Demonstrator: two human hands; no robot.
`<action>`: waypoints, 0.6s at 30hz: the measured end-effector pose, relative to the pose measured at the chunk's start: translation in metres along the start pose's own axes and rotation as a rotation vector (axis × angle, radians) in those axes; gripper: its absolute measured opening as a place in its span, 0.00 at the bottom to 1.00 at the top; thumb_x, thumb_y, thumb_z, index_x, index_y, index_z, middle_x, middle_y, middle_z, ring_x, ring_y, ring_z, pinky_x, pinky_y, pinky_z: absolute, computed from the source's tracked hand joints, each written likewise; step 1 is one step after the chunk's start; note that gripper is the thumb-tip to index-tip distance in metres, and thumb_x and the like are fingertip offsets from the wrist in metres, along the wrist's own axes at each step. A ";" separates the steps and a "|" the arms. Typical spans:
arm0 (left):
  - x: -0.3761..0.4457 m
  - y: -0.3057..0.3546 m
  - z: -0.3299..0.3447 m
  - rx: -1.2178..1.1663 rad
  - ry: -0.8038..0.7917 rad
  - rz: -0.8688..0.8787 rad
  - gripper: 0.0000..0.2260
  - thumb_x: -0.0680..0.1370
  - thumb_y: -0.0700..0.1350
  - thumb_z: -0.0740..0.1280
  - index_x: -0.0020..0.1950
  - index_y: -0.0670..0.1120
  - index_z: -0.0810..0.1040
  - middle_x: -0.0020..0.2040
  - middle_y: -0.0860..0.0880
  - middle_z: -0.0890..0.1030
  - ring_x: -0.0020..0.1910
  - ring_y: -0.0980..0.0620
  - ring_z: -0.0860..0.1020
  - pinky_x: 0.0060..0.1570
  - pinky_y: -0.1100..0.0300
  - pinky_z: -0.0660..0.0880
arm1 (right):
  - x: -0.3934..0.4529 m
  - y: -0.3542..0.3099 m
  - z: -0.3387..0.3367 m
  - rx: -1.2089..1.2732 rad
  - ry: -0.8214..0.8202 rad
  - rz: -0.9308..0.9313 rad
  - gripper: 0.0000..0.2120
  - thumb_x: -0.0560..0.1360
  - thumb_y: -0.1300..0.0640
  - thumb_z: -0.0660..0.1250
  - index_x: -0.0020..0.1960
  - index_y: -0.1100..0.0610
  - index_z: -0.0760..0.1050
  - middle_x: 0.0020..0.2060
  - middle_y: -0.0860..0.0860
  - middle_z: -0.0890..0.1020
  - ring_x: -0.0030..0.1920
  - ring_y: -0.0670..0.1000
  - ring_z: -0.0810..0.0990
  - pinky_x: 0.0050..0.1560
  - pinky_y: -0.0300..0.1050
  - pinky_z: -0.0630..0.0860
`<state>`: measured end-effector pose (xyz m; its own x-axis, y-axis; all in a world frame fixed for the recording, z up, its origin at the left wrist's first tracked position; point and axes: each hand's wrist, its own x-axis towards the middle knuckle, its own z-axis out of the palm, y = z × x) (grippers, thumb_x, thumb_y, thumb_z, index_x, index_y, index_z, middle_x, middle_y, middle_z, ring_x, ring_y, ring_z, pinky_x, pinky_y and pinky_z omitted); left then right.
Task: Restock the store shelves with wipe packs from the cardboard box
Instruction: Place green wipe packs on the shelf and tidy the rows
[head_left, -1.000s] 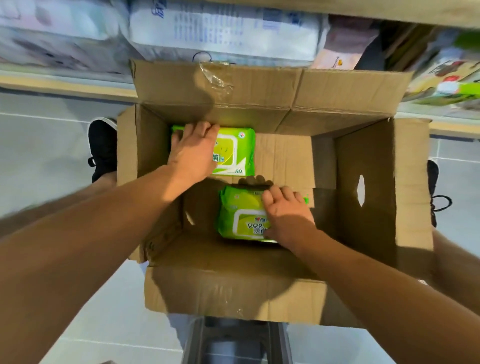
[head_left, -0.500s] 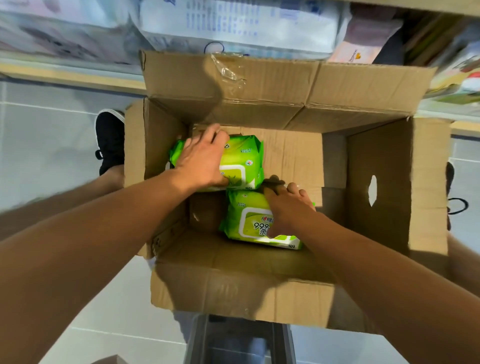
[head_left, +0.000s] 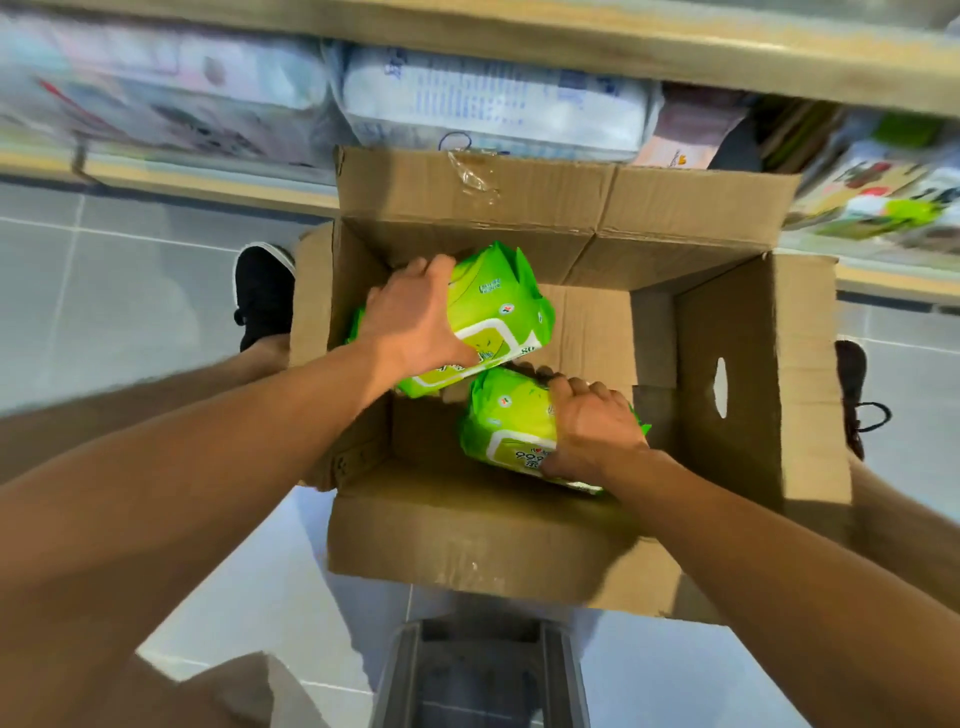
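At 6 o'clock, a grey stool-like object is cut off by the lower edge; its form is unclear. Both forearms reach from the lower corners into the open cardboard box, whose near flap hangs toward the viewer. At 4 o'clock within the box, the right hand curls over a green wipe pack, covering most of its label. At 10 o'clock within the box, the left hand grips a second green wipe pack, tilted, fingers wrapped over its far edge; whether the two packs touch cannot be told. A black shoe shows at 9 o'clock beside the box. At 12 o'clock, the shelf holds blurred white packages; their print is illegible.
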<state>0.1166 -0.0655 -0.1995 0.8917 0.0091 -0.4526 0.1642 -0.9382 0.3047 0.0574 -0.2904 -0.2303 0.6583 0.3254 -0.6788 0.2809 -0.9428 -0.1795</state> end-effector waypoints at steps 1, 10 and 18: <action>-0.008 0.003 -0.012 -0.028 0.044 0.009 0.47 0.55 0.59 0.79 0.69 0.49 0.64 0.61 0.46 0.72 0.61 0.43 0.72 0.59 0.45 0.70 | -0.009 -0.002 -0.007 0.002 0.049 0.017 0.43 0.62 0.41 0.75 0.69 0.54 0.60 0.64 0.54 0.72 0.64 0.59 0.71 0.64 0.53 0.65; -0.084 -0.012 -0.141 -0.155 0.441 -0.028 0.45 0.49 0.64 0.75 0.62 0.48 0.69 0.54 0.45 0.76 0.53 0.42 0.76 0.51 0.47 0.76 | -0.083 -0.043 -0.108 -0.048 0.441 0.026 0.47 0.61 0.38 0.75 0.72 0.52 0.58 0.63 0.54 0.73 0.63 0.60 0.71 0.62 0.55 0.66; -0.135 -0.075 -0.226 -0.279 0.688 -0.228 0.42 0.50 0.61 0.76 0.60 0.47 0.70 0.55 0.44 0.77 0.54 0.40 0.76 0.51 0.45 0.76 | -0.087 -0.129 -0.208 -0.013 0.676 -0.024 0.47 0.60 0.40 0.76 0.71 0.53 0.59 0.62 0.55 0.73 0.61 0.61 0.72 0.59 0.55 0.69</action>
<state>0.0787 0.0821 0.0280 0.8693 0.4900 0.0652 0.3939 -0.7662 0.5077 0.1095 -0.1818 0.0004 0.9427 0.3240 -0.0790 0.3066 -0.9352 -0.1773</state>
